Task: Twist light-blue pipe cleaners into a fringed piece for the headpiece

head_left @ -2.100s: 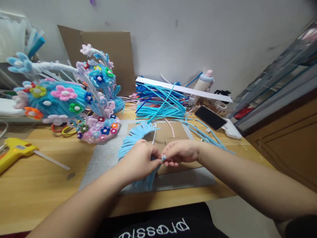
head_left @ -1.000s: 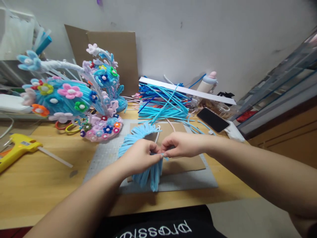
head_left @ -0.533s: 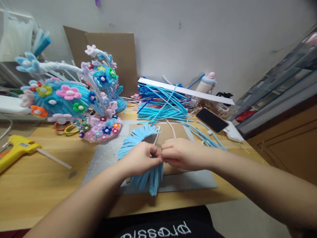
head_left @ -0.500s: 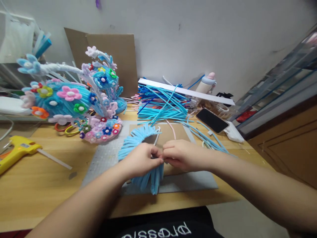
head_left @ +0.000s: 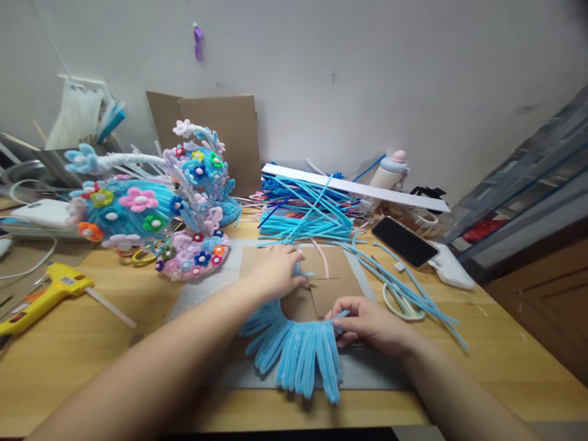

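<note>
A curved fringe of light-blue pipe cleaners (head_left: 303, 358), bent into loops side by side, spreads over a piece of cardboard (head_left: 342, 291) and a grey cutting mat (head_left: 367, 370). My right hand (head_left: 367, 323) pinches the fringe's near right end between thumb and fingers. At the far end, my left hand (head_left: 278, 271) is closed on the fringe, with short blue tips poking out past its fingers. The left forearm covers part of the fringe's left side. On the cardboard behind lies a pink pipe cleaner (head_left: 321, 258).
Left of the mat stand a flower-covered pipe-cleaner lamp shape (head_left: 133, 205) and a yellow glue gun (head_left: 64, 285). Blue pipe cleaners (head_left: 305, 223) are heaped at the back. To the right are loose blue stems (head_left: 404, 285), a phone (head_left: 404, 242) and a bottle (head_left: 389, 170).
My hands, together at the fringe's end before, are now apart: the left farther away at the far end, the right nearer. The fringe has opened out toward the right. The camera view has shifted.
</note>
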`<action>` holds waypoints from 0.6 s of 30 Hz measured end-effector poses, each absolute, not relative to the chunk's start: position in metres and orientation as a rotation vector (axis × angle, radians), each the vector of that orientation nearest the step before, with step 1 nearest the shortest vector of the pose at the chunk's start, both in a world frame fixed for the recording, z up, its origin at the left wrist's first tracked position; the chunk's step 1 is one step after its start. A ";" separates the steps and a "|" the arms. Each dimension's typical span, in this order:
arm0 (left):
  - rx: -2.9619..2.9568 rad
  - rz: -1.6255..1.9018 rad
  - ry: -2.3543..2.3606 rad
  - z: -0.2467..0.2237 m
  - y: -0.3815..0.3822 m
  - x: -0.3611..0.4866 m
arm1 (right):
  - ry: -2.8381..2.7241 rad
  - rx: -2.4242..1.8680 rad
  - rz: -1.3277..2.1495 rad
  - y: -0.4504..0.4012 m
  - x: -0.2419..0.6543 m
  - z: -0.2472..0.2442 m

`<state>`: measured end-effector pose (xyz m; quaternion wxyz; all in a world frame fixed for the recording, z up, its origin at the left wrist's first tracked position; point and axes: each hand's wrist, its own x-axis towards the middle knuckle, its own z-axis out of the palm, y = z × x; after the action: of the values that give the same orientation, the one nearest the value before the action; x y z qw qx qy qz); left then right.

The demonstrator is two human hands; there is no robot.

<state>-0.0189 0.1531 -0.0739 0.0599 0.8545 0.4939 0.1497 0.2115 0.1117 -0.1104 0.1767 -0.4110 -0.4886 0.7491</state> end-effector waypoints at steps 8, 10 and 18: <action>2.782 0.468 1.330 -0.044 0.159 -0.021 | -1.010 -1.023 2.222 0.111 0.218 -0.101; 2.781 0.581 1.305 -0.019 0.147 -0.034 | -0.945 -0.977 2.262 0.116 0.224 -0.096; 2.178 0.466 1.712 -0.011 0.144 -0.072 | -0.932 -0.971 2.066 0.165 0.226 -0.081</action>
<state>-0.0723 0.1439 -0.0108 0.1652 0.7646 0.6011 0.1636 0.2265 0.1655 -0.0812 0.3314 -0.3717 -0.3566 0.7905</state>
